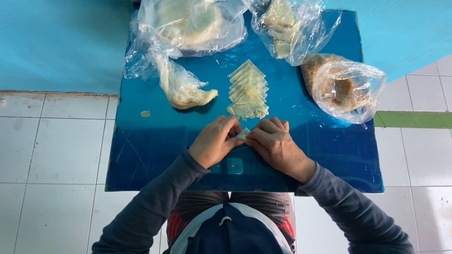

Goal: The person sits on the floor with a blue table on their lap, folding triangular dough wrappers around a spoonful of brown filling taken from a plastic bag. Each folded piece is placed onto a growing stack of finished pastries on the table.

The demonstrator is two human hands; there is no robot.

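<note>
Head view: a small pale pastry piece (pixel 243 133) is pinched between the fingertips of the left hand (pixel 215 141) and right hand (pixel 273 141), low over the blue table (pixel 141 155). It is judged light, soft and easily torn, best held at its edges. One overlapping row of folded triangles (pixel 247 90), about seven, lies just beyond, and four plastic bags (pixel 346 87) are counted.

Glossy blue table (pixel 155 155) on white tiled floor (pixel 56 141) (green strip (pixel 414 118) right); turquoise wall (pixel 61 42) behind.
</note>
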